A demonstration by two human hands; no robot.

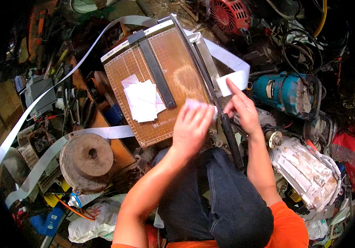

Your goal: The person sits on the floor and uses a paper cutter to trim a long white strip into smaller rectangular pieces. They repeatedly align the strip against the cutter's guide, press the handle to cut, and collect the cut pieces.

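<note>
A paper cutter [115, 89] with a brown gridded board lies tilted in front of my knees. Its long black blade arm [229, 138] runs down the right edge, low against the board. My left hand [192, 128], smeared by motion, is closed over the board's near right corner, with a small white paper piece [195, 104] at its fingers. On the other side of the blade arm, my right hand [245, 111] has its index finger stretched onto the end of a white paper strip [235, 79]. A loose pile of cut white paper pieces [142, 101] rests left of the black guide bar [157, 72].
Long white strips [41, 99] curl across the left side. A rusty round metal part [87, 161] sits at the near left. To the right are a teal motor-like machine [283, 93] and a worn white casing [307, 173]. A red engine cover [230, 15] stands behind.
</note>
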